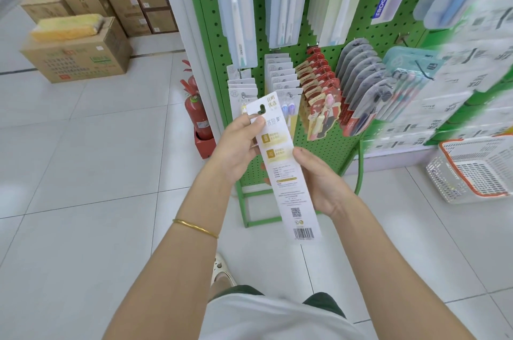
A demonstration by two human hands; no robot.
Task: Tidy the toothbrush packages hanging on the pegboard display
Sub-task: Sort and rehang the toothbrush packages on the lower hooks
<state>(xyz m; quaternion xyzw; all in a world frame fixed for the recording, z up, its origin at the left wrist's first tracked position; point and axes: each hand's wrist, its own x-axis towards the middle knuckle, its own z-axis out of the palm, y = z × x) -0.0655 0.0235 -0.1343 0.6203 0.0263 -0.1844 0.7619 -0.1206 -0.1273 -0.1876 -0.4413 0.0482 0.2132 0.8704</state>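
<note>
A long white toothbrush package with its printed back, QR code and barcode facing me is held in front of the green pegboard. My left hand pinches it near the top, just under the hang hole. My right hand grips its right edge around the middle. Rows of hanging packages fill the board: white ones, another white row, red ones and dark grey ones. Tall pale packages hang above.
A red fire extinguisher stands on the floor left of the display. Stacked cardboard boxes sit at the back left. A white and orange basket rests on the tiled floor at the right. Blurred white packages hang at the far right.
</note>
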